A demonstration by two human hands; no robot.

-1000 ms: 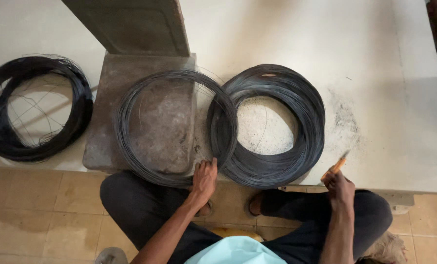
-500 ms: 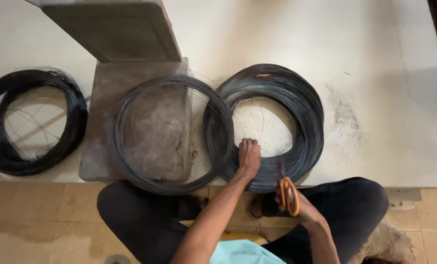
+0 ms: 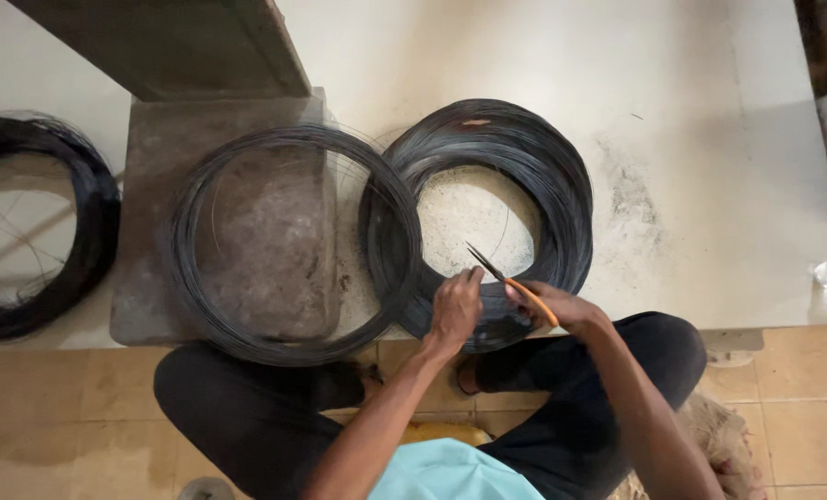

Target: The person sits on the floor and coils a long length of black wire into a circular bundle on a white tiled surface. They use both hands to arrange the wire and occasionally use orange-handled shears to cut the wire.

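A pale, dusty raised floor slab (image 3: 691, 139) carries everything, and the person sits at its near edge on tan floor tiles (image 3: 52, 417), knees drawn up so both arms reach the work without stretching. A grey concrete block (image 3: 154, 185) stands on the slab at the left, with a thin, loose coil of dark wire (image 3: 191, 278) lying flat over it. Just right of that, and overlapping it, lies the thick, dense coil of dark steel wire (image 3: 562, 194), flat on the slab so its turns stay stacked and cannot spring apart. A third black wire coil (image 3: 89, 231), ragged with stray strands, lies well apart at the far left edge of view.

The left hand (image 3: 455, 310) presses down on the near arc of the thick coil, fingers closed on the strands, apparently to pin them in place. The right hand (image 3: 562, 310) is clamped on the orange-handled scissors (image 3: 511, 280), whose dark blades point far-left over the coil's open centre, just beside the left hand's fingertips, the tips slightly parted.
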